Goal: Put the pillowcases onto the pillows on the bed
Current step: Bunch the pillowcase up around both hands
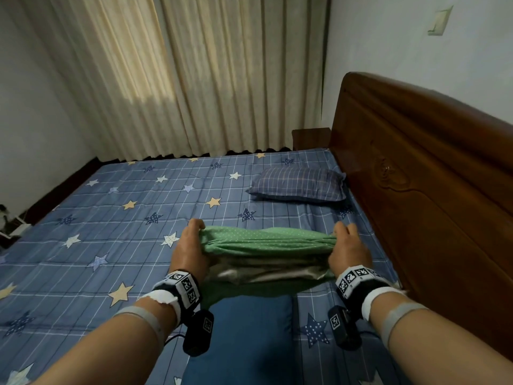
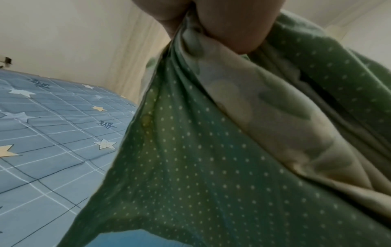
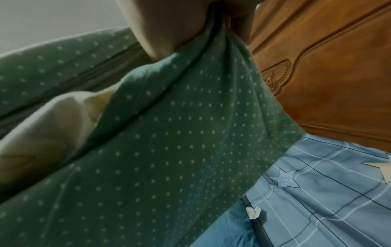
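Head view: both hands lift a green dotted pillowcase (image 1: 266,240) above the star-print bed (image 1: 111,218), left hand (image 1: 190,245) and right hand (image 1: 348,247) each clutching one end of its opening, probably to spread it; a cream pillow (image 1: 263,273) sits partly inside

Left wrist view: fingers (image 2: 228,30) bunch the fabric

Right wrist view: fingers (image 3: 165,33) clench the cloth beside the wooden headboard (image 3: 328,66)

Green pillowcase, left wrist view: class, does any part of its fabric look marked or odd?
Yes. The green pillowcase carries a yellowish blotchy stain along its left fold, below where the left hand grips it; it breaks the even dotted pattern.
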